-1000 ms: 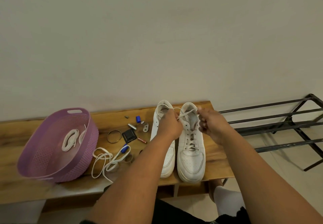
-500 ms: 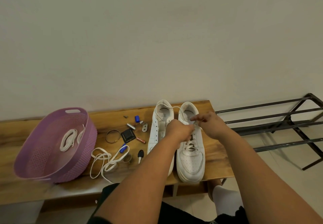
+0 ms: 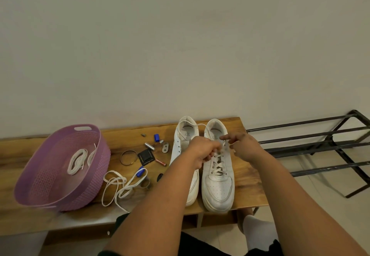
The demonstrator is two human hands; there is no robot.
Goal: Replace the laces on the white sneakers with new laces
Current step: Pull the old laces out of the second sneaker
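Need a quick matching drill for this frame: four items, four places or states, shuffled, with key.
Items:
1. coiled laces
2. loose lace
3. right sneaker
4. bangle

Places or states:
A. laced up, both hands at its top
B. inside the purple basket
C. lying on the bench among small items
D. sprawled on the bench beside the basket

Pairs: 1-B, 2-D, 3-A, 4-C

I am reaching both bare forearms forward from the near edge, converging toward the middle. My left hand is curling its fingers in a pinch, while my right hand is pinching too, index finger extending leftward.
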